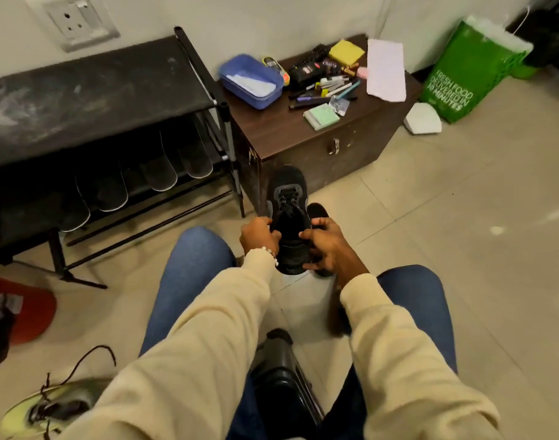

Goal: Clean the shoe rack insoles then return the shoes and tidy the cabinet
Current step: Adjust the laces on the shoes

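Note:
A black sneaker (287, 198) is held above the floor, toe pointing away from me. My left hand (259, 238) grips the left rim of its opening, and my right hand (327, 244) grips the right rim and heel. Part of a second black shoe (319, 211) shows behind my right hand. The black shoe rack (91, 87) stands at the left with a dusty top, and several dark insoles (157, 169) lean in a row on its lower shelf. The brown cabinet (303, 144) stands right of the rack, its top strewn with clutter.
On the cabinet lie a blue box (251, 81), pens (329, 90), a yellow pad (346, 51) and white paper (385, 69). A green bag (462, 77) stands by the wall. A yellow-green sneaker (46, 408) and a red object (34, 309) lie at my left. A black device (281, 373) sits between my knees.

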### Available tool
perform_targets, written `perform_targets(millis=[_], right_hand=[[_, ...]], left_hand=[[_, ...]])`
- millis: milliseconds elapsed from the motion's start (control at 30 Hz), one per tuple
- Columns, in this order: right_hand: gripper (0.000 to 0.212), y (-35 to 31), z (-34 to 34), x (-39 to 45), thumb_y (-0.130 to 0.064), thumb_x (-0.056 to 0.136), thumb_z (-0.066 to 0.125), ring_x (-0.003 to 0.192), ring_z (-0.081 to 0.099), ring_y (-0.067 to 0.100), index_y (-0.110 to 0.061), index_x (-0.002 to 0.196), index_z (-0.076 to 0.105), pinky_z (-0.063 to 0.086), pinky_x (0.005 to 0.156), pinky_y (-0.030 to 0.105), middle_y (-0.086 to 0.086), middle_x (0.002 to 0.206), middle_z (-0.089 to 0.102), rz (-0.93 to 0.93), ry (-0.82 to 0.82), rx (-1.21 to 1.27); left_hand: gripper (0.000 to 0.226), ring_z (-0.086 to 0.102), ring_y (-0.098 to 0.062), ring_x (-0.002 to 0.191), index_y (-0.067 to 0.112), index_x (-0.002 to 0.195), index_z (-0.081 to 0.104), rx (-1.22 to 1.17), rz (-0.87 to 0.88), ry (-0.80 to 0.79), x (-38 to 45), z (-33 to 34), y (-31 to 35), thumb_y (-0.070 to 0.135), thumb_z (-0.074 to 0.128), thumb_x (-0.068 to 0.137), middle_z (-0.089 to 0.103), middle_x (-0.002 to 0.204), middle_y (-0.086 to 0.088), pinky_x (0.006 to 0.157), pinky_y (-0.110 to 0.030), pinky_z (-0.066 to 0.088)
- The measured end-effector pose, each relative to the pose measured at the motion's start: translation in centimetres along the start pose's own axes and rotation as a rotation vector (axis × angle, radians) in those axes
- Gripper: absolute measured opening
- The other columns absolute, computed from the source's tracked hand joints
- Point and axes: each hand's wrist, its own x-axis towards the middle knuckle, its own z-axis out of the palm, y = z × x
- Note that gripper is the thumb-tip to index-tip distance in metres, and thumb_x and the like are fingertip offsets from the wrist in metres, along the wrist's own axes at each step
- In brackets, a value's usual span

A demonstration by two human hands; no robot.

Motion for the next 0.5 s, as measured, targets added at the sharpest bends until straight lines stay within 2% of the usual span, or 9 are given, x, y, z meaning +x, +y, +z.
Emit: perform_targets(millis=[133,167,233,300,367,400,433,500], right_hand=[[0.055,3.4,0.4,4.4,-0.011,0.087,0.062,0.088,0.06,0.028,-0.032,0.132,0.04,0.056,0.061,0.05,0.012,0.122,0.056,0.101,0.02,-0.024],[0.059,4.0,0.3,5.6,-0.011,0.086,0.063,0.087,0.059,0.027,-0.031,0.136,0.038,0.056,0.063,0.051,0.012,0.124,0.056,0.114,0.022,-0.039],[0.061,5.0,0.3,9.0,-0.01,0.087,0.063,0.099,0.058,0.03,-0.029,0.139,0.038,0.054,0.078,0.056,0.012,0.129,0.054,0.13,0.013,-0.085],[0.06,6.4,0.4,12.2,-0.008,0.088,0.061,0.11,0.055,0.034,-0.03,0.14,0.037,0.052,0.083,0.059,0.012,0.131,0.052,0.147,-0.003,-0.107],[0.06,7.7,0.6,15.3,-0.008,0.09,0.059,0.113,0.055,0.036,-0.03,0.141,0.037,0.052,0.085,0.059,0.012,0.13,0.053,0.152,-0.007,-0.123],[0.059,8.3,0.8,16.9,-0.007,0.09,0.058,0.113,0.055,0.036,-0.029,0.141,0.037,0.051,0.086,0.059,0.012,0.13,0.053,0.146,0.0,-0.14],[0.059,9.1,1.1,18.6,-0.007,0.091,0.056,0.114,0.055,0.036,-0.028,0.142,0.037,0.051,0.088,0.058,0.013,0.13,0.054,0.14,0.011,-0.159],[0.057,10.5,1.7,21.3,-0.005,0.091,0.054,0.114,0.057,0.036,-0.025,0.143,0.037,0.051,0.091,0.055,0.014,0.129,0.056,0.116,0.03,-0.201]], left_hand=[[0.034,0.061,-0.035,0.103,0.015,0.121,0.067,0.005,-0.131,-0.047,1.4,4.5,-2.4,0.007,0.06,0.089,0.068,0.113,-0.014,0.083,-0.03,0.045],[0.035,0.061,-0.035,0.103,0.015,0.121,0.067,0.006,-0.149,-0.058,1.9,5.3,-2.8,0.007,0.059,0.088,0.068,0.113,-0.014,0.083,-0.029,0.044],[0.036,0.06,-0.034,0.107,0.018,0.122,0.067,0.036,-0.182,-0.096,3.5,7.2,-3.3,0.008,0.059,0.088,0.069,0.112,-0.014,0.086,-0.028,0.043],[0.036,0.057,-0.031,0.112,0.02,0.125,0.063,0.071,-0.228,-0.128,5.3,9.2,-4.3,0.013,0.059,0.089,0.066,0.115,-0.012,0.089,-0.026,0.04],[0.036,0.059,-0.028,0.109,0.019,0.126,0.061,0.056,-0.275,-0.166,7.0,11.0,-5.1,0.015,0.059,0.09,0.064,0.118,-0.011,0.083,-0.014,0.042],[0.035,0.061,-0.025,0.107,0.018,0.126,0.06,0.056,-0.285,-0.169,7.9,11.9,-5.7,0.015,0.059,0.091,0.065,0.118,-0.009,0.071,-0.003,0.037],[0.034,0.061,-0.022,0.106,0.02,0.126,0.06,0.074,-0.291,-0.166,8.9,13.0,-6.3,0.017,0.059,0.092,0.067,0.116,-0.005,0.066,0.0,0.032],[0.034,0.061,-0.019,0.106,0.024,0.126,0.06,0.104,-0.293,-0.149,10.4,14.4,-7.2,0.022,0.058,0.092,0.068,0.115,-0.001,0.073,0.002,0.011]])
